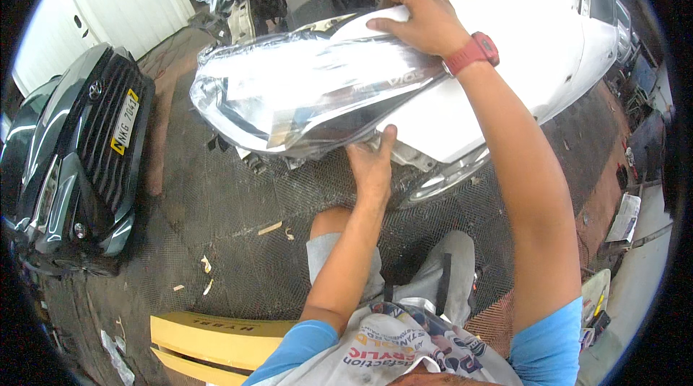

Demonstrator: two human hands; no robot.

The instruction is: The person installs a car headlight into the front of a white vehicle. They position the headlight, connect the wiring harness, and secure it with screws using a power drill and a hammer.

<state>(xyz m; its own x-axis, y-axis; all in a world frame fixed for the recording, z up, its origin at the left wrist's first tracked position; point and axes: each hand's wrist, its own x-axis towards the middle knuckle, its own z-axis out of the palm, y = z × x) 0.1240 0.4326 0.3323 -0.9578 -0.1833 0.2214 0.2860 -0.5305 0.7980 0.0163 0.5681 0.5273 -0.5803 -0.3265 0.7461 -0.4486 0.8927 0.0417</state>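
A car headlight (289, 94), glossy and seemingly covered in clear film, sits at the front corner of a white car. Its body tilts outward a little from the white fender (462, 119). My right hand (426, 22) reaches over its upper rear corner, thumb toward the lens and fingers curled over the engine-bay edge. From below, my left hand (369, 166) grips the lower edge, thumb pointing up along the fender; its other fingers are mostly hidden behind the lamp. A red watch (473, 54) is on my right wrist.
The open engine bay (310, 0) lies behind the headlight. To the left, a dark car front (86, 148) with a grille stands on the floor. A yellow box (216, 339) is near my left elbow. Scraps (207, 265) litter the dark mat; a wheel (447, 178) shows below the fender.
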